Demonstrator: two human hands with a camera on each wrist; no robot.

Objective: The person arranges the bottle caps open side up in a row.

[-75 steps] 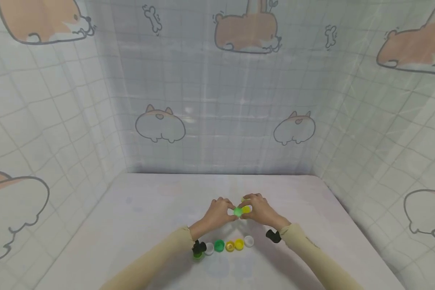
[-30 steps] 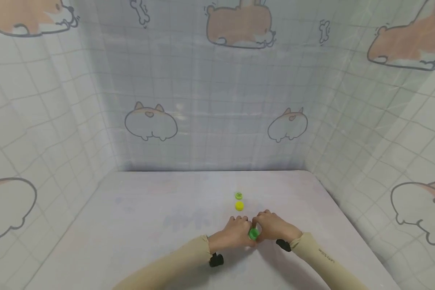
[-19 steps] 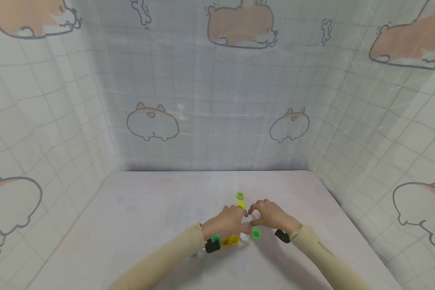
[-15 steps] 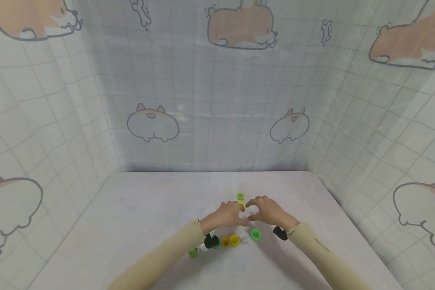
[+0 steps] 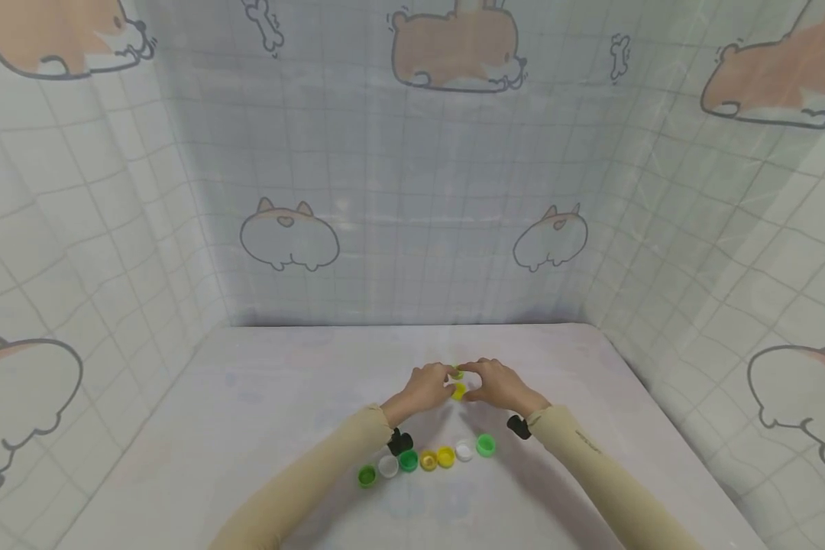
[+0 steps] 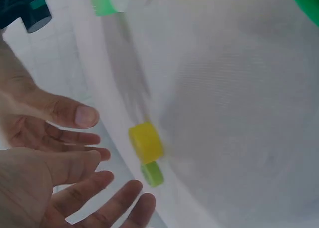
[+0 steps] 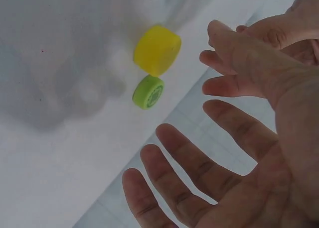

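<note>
A yellow bottle cap [image 5: 459, 392] and a lime-green bottle cap [image 5: 457, 373] lie close together on the far part of the table. My left hand [image 5: 428, 388] is just left of them and my right hand [image 5: 500, 383] just right, thumbs and fingers spread with nothing held. In the right wrist view, the yellow cap [image 7: 157, 50] and the lime cap [image 7: 148, 92] are apart from the fingers [image 7: 192, 166]. The left wrist view also has the yellow cap [image 6: 145, 142] untouched, with the fingers [image 6: 122, 203] loosely spread near it. A light green cap [image 5: 486, 445] ends the nearer row.
Nearer me runs a row of caps: dark green [image 5: 367, 476], white [image 5: 388, 467], green [image 5: 409, 460], gold [image 5: 428, 460], yellow [image 5: 445, 457] and white [image 5: 464, 451]. Black wrist cameras [image 5: 400, 442] hang under my wrists. Patterned cloth walls [image 5: 412, 229] enclose the table's back and sides.
Both hands brought the light green cap nearer and set it at the row's right end. They let go and moved away from me to the yellow and lime caps.
</note>
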